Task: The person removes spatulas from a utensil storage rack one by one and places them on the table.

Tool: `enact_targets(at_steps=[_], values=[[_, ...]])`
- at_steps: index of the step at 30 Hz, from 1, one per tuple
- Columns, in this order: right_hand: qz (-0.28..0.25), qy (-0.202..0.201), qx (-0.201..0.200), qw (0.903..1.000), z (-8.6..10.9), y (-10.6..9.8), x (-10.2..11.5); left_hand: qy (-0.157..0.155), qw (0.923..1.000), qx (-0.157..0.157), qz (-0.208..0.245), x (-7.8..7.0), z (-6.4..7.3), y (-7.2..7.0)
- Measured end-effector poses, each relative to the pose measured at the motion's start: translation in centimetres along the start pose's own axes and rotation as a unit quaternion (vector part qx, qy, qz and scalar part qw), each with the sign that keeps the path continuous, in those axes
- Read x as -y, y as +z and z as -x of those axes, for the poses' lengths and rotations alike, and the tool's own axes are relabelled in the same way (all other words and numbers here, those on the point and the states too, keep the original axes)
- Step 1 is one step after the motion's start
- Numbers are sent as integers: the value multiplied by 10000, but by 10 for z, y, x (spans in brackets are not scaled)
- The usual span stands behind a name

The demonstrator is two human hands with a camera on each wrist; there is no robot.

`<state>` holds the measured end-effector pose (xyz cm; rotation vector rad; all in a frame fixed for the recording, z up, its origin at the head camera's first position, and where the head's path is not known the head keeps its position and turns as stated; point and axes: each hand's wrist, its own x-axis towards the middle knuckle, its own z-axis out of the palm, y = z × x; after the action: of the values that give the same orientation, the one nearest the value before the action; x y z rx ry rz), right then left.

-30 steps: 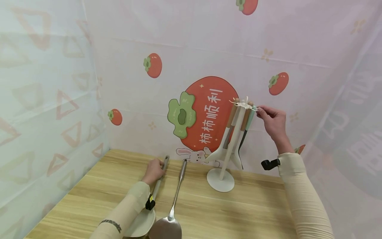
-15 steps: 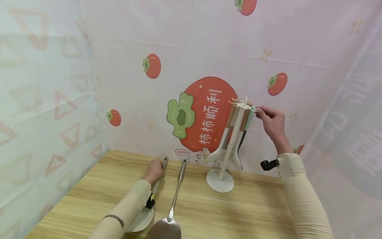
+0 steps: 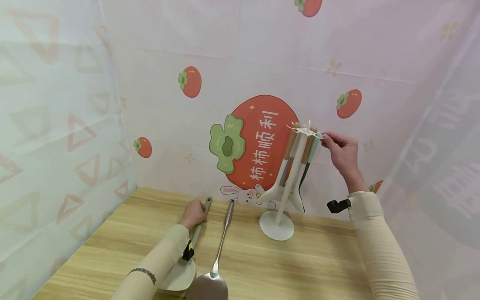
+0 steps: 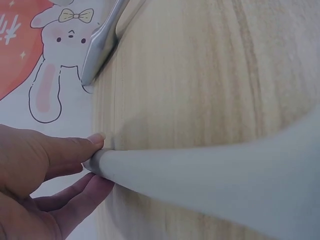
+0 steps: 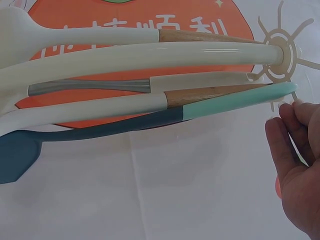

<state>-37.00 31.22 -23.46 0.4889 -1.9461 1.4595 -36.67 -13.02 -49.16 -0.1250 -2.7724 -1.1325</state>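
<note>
My left hand [image 3: 193, 213] pinches the end of a grey-handled utensil [image 4: 165, 167] between thumb and fingers. Its broad pale head shows low in the head view, partly behind my sleeve; its exact kind is unclear. Just right of it lies a steel wok spatula [image 3: 208, 287], handle toward the wall. A white utensil rack [image 3: 276, 226] stands farther right, and several utensils hang from it. Nearest my right hand [image 3: 344, 153] hangs a dark-headed utensil with a mint handle [image 5: 240, 102]. Thumb and fingertips of that hand pinch a hook at the rack's top.
The wooden table [image 3: 300, 266] meets a printed cloth wall [image 3: 165, 104] behind the rack. Another cloth side [image 3: 56, 146] rises at the left. White utensils with brown handles [image 5: 215, 92] hang beside the mint one.
Both hands stay nearly where they were. The pale head of the grey-handled utensil shows slightly higher in the head view than a second ago.
</note>
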Motion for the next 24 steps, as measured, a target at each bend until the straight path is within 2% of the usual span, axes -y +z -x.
enact_targets(at_steps=[4, 9, 16, 24], values=[[24, 45, 14, 10000, 2, 1, 7, -63, 9999, 77, -114, 0, -1, -2], [39, 63, 50, 10000, 9, 3, 26, -122, 9997, 160, -124, -2, -1, -4], [101, 101, 44, 9999, 5, 2, 16, -189, 9994, 254, -150, -9, 3, -10], [18, 41, 98, 9999, 11, 5, 33, -187, 9996, 199, -12, -13, 2, -11]])
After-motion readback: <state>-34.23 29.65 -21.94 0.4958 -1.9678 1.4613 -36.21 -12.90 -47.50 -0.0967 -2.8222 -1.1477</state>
